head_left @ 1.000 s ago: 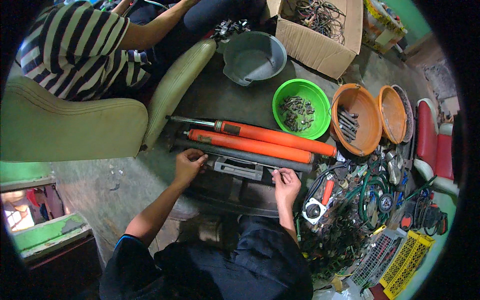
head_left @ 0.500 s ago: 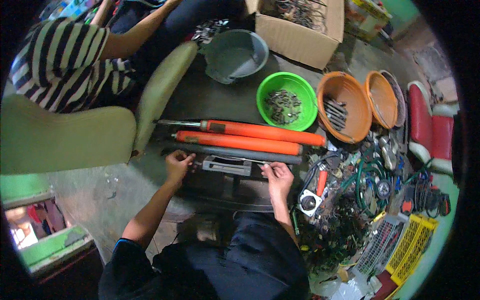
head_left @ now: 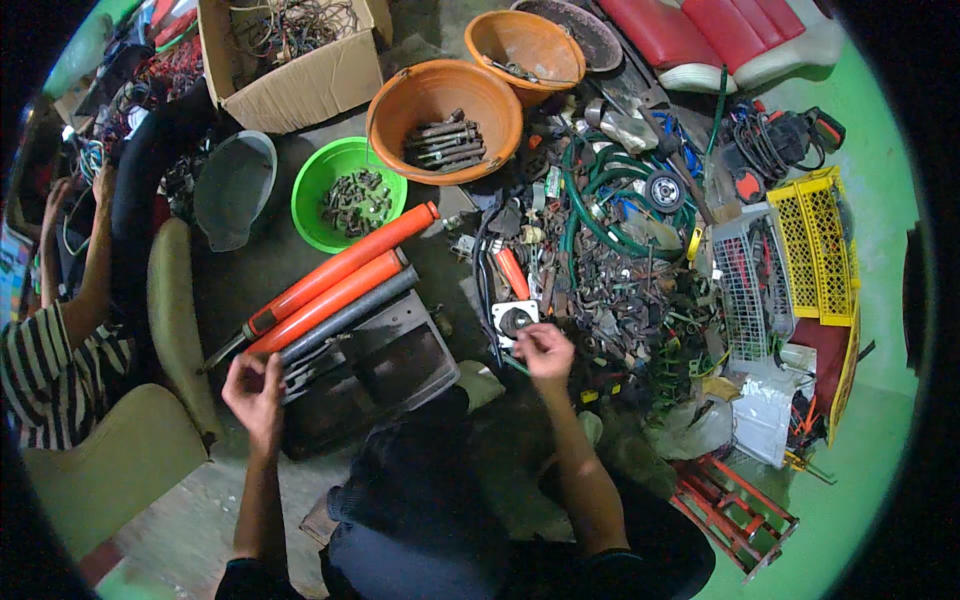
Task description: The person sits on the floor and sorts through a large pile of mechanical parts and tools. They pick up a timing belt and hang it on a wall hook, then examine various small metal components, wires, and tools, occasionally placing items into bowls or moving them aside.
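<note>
My left hand (head_left: 254, 398) is closed, fingertips pressed together beside a grey slotted metal piece (head_left: 312, 368); whatever it pinches is hidden. That piece lies at the left of a dark, shallow tray-like panel (head_left: 432, 372) in front of me. Over the scrap pile, my right hand (head_left: 546, 354) is also closed in a pinch, close to a white square plate with a dark round centre (head_left: 515, 322). Anything between its fingers is too small to name. Two orange tubes (head_left: 345, 268) (head_left: 330, 298) and a dark grey tube (head_left: 350, 315) lie side by side beyond the panel.
Beyond the tubes stand a green basin (head_left: 303, 205) of small metal parts, orange buckets (head_left: 385, 105) (head_left: 560, 60), a grey basin (head_left: 235, 190) and a cardboard box (head_left: 310, 92). Scrap and green hose (head_left: 600, 225) spread rightward to crates (head_left: 815, 250). Another person (head_left: 70, 350) sits left.
The view has swung right. My right hand has moved away from the slotted piece to the scrap pile; the thin rod it pinched no longer shows. My left hand stays by the slotted piece.
</note>
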Motion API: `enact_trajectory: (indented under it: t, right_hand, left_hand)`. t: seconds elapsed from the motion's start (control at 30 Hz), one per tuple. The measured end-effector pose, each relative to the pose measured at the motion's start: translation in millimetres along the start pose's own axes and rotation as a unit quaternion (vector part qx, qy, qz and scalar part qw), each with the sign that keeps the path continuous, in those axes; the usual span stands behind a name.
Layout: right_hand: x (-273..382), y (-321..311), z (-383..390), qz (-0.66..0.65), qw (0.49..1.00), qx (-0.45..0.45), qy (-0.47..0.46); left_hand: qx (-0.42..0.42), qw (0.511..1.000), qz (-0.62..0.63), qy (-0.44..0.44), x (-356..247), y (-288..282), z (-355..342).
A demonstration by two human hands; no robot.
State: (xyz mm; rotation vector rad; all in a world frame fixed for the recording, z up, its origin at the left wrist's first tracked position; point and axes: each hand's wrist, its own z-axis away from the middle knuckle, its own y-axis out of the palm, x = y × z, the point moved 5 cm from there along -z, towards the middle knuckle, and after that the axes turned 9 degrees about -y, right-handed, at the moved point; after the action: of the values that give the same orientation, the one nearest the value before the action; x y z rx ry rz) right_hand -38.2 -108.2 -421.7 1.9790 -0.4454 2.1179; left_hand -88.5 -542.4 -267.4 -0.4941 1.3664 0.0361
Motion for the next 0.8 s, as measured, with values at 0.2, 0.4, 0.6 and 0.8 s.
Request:
enact_trajectory:
  t: [0.2,0.4,0.6,0.8]
  right_hand:
    - [31,-4,-55,0.158,0.984,-0.005,-0.084]
    - [20,61,-98,0.625,0.749,0.175,-0.134]
    - [9,52,-116,0.589,0.788,0.158,-0.091]
    - [60,1,-115,0.219,0.967,-0.025,-0.127]
  left_hand:
    - [0.302,0.951,-0.063,0.028,-50,175,-5]
    - [0.483,0.826,-0.231,0.176,-13,314,-12]
    - [0.483,0.829,-0.248,0.131,11,347,-31]
    - [0.459,0.866,-0.183,0.076,-5,329,-27]
